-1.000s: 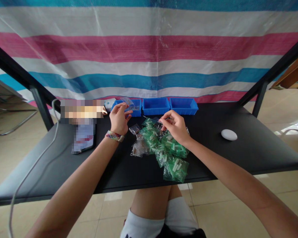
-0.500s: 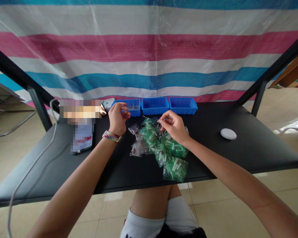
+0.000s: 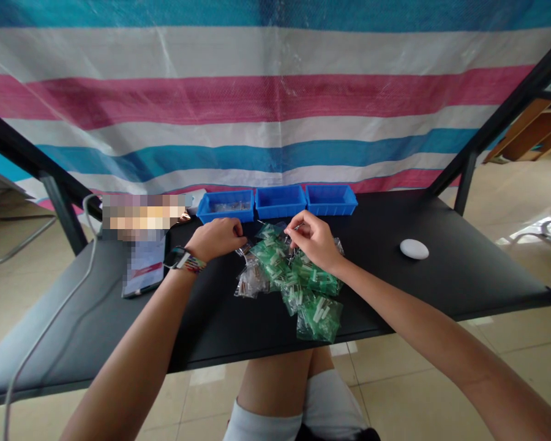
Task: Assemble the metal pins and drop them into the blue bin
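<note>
My left hand [image 3: 218, 237] is bent down at the left edge of the pile, its curled fingers closed on a small clear plastic bag [image 3: 244, 250]. Just below that lie more clear bags [image 3: 251, 282] with small metal pieces inside. My right hand [image 3: 316, 240] is over the top of the heap in a pinch; a bit of something thin and silvery shows at the fingertips, too small to name. Beneath and in front of it spread several green plastic bags [image 3: 319, 315] containing small white and metal pieces.
Along the back stand three blue bins: the left bin [image 3: 226, 214] with clear bags inside, the middle bin [image 3: 281, 210] and the right bin [image 3: 331, 208]. A phone [image 3: 144, 269] and a cable [image 3: 85, 272] lie left. A white oval object [image 3: 414, 248] rests right on the black table [image 3: 376, 318].
My left hand has come down from in front of the left bin to the clear bags, its fingers closing. My right hand stays over the pile, still pinched. The view has shifted slightly.
</note>
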Tool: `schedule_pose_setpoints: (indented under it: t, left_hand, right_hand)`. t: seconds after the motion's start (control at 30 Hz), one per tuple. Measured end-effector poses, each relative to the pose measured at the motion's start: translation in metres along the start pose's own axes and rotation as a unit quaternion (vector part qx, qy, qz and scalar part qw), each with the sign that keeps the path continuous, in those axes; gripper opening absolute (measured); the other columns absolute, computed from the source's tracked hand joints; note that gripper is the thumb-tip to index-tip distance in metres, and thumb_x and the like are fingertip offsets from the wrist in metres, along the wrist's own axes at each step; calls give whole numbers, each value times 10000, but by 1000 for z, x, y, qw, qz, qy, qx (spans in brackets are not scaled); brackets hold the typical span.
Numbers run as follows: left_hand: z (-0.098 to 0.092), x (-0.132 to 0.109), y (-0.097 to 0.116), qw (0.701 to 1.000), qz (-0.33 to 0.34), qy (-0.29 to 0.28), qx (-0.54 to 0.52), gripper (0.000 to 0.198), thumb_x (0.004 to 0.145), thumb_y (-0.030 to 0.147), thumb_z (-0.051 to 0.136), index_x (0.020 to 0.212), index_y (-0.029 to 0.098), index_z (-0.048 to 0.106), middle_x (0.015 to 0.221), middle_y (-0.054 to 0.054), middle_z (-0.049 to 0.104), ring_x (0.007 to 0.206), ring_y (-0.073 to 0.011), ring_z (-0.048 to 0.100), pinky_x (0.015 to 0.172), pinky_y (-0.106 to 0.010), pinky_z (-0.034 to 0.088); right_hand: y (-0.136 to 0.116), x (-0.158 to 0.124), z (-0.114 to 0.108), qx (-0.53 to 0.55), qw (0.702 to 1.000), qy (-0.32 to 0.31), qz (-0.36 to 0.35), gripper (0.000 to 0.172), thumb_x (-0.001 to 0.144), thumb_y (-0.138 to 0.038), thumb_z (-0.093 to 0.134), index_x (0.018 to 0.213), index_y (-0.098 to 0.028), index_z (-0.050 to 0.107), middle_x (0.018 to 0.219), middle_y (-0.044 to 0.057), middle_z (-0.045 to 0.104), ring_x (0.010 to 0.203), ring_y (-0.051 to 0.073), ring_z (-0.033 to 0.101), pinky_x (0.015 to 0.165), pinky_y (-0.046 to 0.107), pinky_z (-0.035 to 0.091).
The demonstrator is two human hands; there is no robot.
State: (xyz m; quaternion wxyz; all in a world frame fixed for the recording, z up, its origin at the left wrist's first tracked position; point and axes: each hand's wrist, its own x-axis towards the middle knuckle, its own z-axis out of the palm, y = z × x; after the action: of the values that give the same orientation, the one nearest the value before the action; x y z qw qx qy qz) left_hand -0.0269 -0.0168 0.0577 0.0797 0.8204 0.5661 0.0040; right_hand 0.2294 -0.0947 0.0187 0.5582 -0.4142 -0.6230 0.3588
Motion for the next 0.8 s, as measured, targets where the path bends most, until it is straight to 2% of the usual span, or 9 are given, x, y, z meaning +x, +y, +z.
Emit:
schedule_pose_setpoints:
  t: [0.23, 0.4, 0.47, 0.7, 0.8]
  left_hand:
    - [4, 3, -1, 1000, -6, -17, 12, 192, 838, 400, 629, 869, 251, 745, 977, -59, 794, 905, -277, 732, 651, -319, 412]
    - [4, 1, 2, 999, 16, 23, 34, 235, 839, 402, 630, 1004, 252, 702, 1014, -50, 786, 905, -274, 728, 627, -318, 395]
    - [4, 1, 2, 999, 29, 21, 26, 250, 829, 402, 640, 1027, 262, 700, 1022, -32, 787, 912, -265, 729, 634, -315, 408]
    - [3, 2, 0, 999, 32, 2, 4, 182, 815, 344, 638, 942, 258, 737, 990, -23, 792, 886, -249, 722, 665, -312, 438]
    - [4, 2, -1, 999, 46, 12, 19, 153, 831, 348, 621, 900, 255, 721, 984, -38, 784, 876, -260, 717, 653, -316, 425]
  right_hand:
    - [-3, 0, 1, 1, 1000, 0, 0, 190, 917, -354, 727, 880, -236, 583, 834, -16, 692, 591, 145, 704, 545, 271, 499]
    - [-4, -1, 0, -8, 1000, 5, -6, 189, 919, -352, 721, 869, -238, 579, 807, -16, 692, 590, 147, 702, 545, 272, 497]
    - [-4, -1, 0, -11, 1000, 7, -8, 184, 916, -342, 721, 866, -237, 579, 794, -16, 692, 581, 149, 701, 540, 272, 495]
    - [-6, -2, 1, -23, 1000, 8, -5, 190, 911, -358, 712, 856, -240, 574, 736, -23, 679, 578, 158, 702, 550, 278, 503]
    - [-7, -2, 1, -28, 999, 17, -8, 200, 914, -373, 715, 851, -243, 577, 730, -20, 677, 575, 160, 697, 548, 284, 502]
